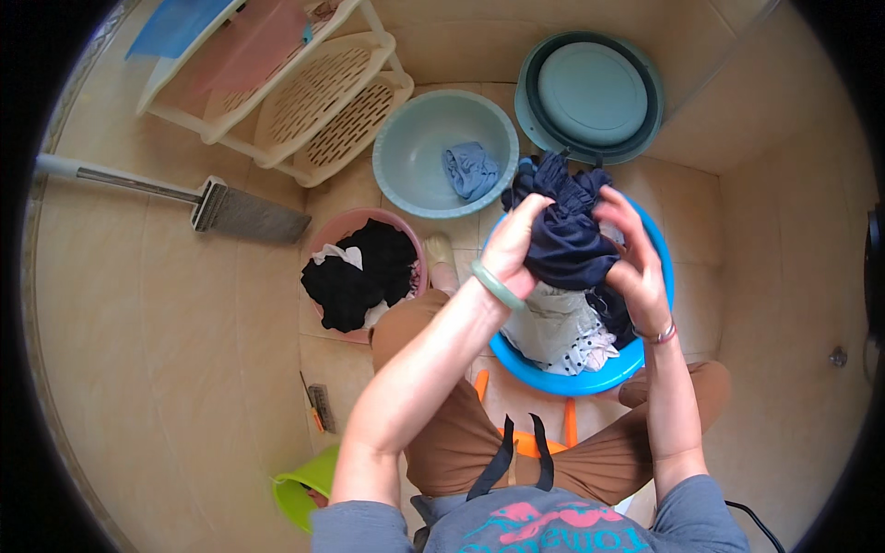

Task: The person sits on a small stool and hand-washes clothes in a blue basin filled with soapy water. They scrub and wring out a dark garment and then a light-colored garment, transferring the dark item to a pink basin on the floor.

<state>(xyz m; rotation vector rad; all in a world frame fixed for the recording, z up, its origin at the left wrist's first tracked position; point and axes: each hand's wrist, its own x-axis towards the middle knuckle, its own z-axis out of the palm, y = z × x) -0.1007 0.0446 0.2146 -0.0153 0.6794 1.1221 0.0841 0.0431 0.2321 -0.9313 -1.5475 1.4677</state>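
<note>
Because the left hand [513, 247] alone grips the navy cloth [564, 244] over the blue tub [551, 383], while the right hand [639, 267] rests half-open against it, loose fabric could slip onto the clothes [560, 327] below.

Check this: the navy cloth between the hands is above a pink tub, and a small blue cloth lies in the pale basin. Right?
No, the tub below is bright blue, not pink, as the head view shows. The navy cloth is between left hand and right hand, and the small blue cloth lies in the pale basin.
</note>
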